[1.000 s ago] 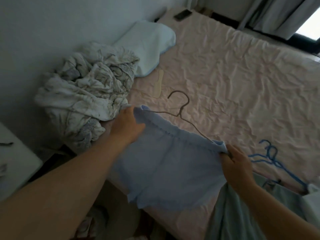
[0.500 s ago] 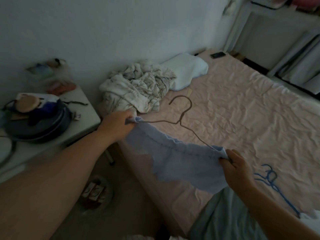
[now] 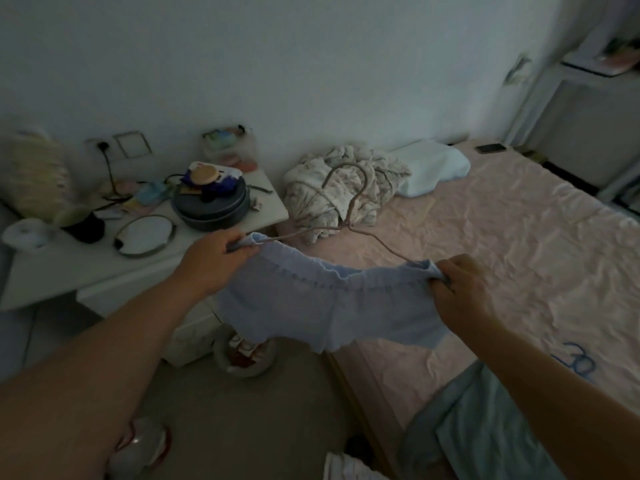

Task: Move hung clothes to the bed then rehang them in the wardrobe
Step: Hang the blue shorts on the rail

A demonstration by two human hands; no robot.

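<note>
Raised off bed [image 3: 519, 237]: blue shorts [image 3: 329, 306] on hanger [image 3: 349, 202], left hand [image 3: 214, 258] and right hand [image 3: 464, 289] gripping waistband ends; likely wardrobe-bound.

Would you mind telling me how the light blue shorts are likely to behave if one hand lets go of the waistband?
The light blue shorts look thin and floppy: they sag between the left hand and right hand. Released, that side would probably drop and might slide along the thin wire hanger.

Thin matt cloth shorts [image 3: 322, 306], wire hanger [image 3: 349, 209], wrinkled cloth bedsheet [image 3: 519, 237]
</note>
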